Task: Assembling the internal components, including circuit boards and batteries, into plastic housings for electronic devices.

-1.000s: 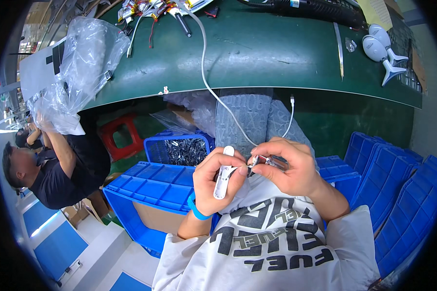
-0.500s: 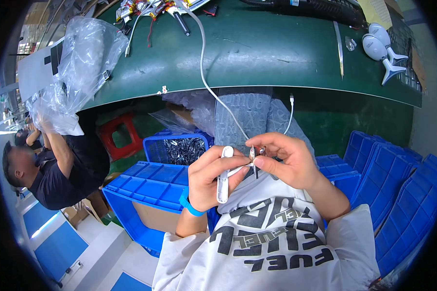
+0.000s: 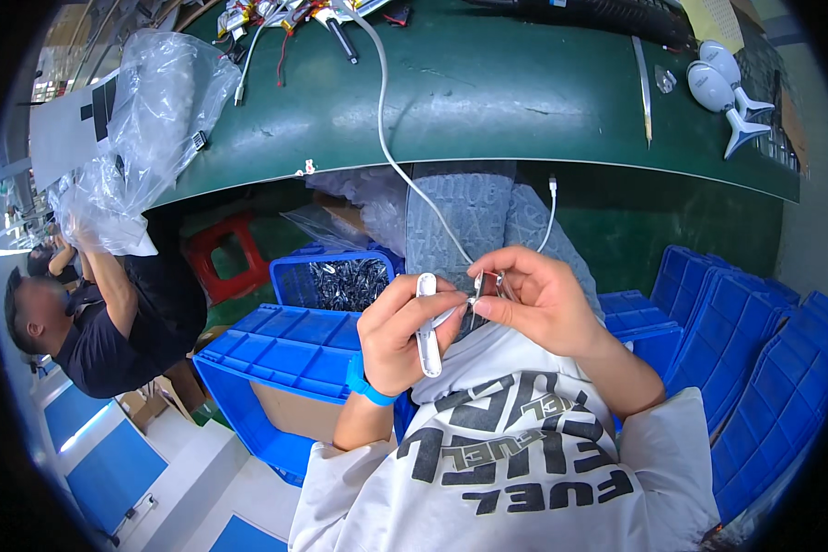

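Observation:
My left hand [image 3: 400,333] grips a slim white oblong device [image 3: 426,324], held upright over my lap below the green table edge. My right hand [image 3: 534,299] pinches a small metallic plug [image 3: 484,287] at the end of a white cable [image 3: 388,138] that runs up onto the table. The plug sits right beside the device's upper end; whether it is inserted I cannot tell. A blue band circles my left wrist.
The green worktable [image 3: 488,92] carries a crumpled clear plastic bag [image 3: 147,120], tools and wires at the back, and two white gadgets [image 3: 722,87] at right. Blue crates [image 3: 285,354] stand below; one holds small metal parts [image 3: 350,281]. Another person [image 3: 110,313] crouches at left.
Both hands have shifted slightly while still holding the device and the plug close together. The person at left keeps reaching up toward the plastic bag.

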Motion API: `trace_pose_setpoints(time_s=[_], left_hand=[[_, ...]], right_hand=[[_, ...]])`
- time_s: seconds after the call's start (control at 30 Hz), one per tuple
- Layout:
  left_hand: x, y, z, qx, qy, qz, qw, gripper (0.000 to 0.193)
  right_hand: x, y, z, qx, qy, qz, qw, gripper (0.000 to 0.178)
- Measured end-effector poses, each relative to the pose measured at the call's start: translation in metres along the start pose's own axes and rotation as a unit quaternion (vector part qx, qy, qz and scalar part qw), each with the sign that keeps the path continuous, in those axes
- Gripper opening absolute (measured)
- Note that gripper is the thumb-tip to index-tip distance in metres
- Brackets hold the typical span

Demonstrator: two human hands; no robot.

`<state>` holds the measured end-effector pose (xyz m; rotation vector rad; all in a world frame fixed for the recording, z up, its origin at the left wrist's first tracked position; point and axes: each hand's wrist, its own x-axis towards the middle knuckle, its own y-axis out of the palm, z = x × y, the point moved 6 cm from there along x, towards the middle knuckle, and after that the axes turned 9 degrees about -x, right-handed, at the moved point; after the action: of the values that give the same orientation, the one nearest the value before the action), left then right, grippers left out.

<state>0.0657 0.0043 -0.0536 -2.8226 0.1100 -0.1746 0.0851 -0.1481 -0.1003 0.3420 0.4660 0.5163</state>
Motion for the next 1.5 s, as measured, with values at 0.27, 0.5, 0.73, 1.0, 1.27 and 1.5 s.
trace_pose_setpoints(time_s=[0.27, 0.5, 0.73, 1.0, 1.27, 1.5], left_hand=[[0.0, -0.001, 0.001, -0.042, -0.012, 0.041, 0.998, 0.023], [-0.003, 0.001, 0.003, -0.145, -0.052, 0.057, 0.986, 0.021], [-0.002, 0.002, -0.005, -0.213, -0.032, 0.082, 0.973, 0.019], [-0.006, 0.001, -0.011, -0.24, -0.021, 0.064, 0.969, 0.014], [-0.007, 0.0, -0.012, -0.268, -0.036, 0.059, 0.961, 0.014], [-0.007, -0.001, -0.015, -0.261, -0.039, 0.058, 0.963, 0.015]], right_hand=[[-0.001, -0.005, -0.005, 0.051, 0.042, 0.007, 0.998, 0.03], [-0.001, -0.001, -0.009, 0.07, 0.043, 0.059, 0.995, 0.031], [-0.002, 0.004, -0.009, 0.129, -0.004, 0.116, 0.985, 0.034], [-0.008, 0.011, -0.005, 0.165, -0.029, 0.164, 0.972, 0.032], [-0.008, 0.016, 0.001, 0.132, -0.085, 0.183, 0.97, 0.032], [-0.008, 0.018, 0.001, 0.136, -0.085, 0.177, 0.971, 0.031]])
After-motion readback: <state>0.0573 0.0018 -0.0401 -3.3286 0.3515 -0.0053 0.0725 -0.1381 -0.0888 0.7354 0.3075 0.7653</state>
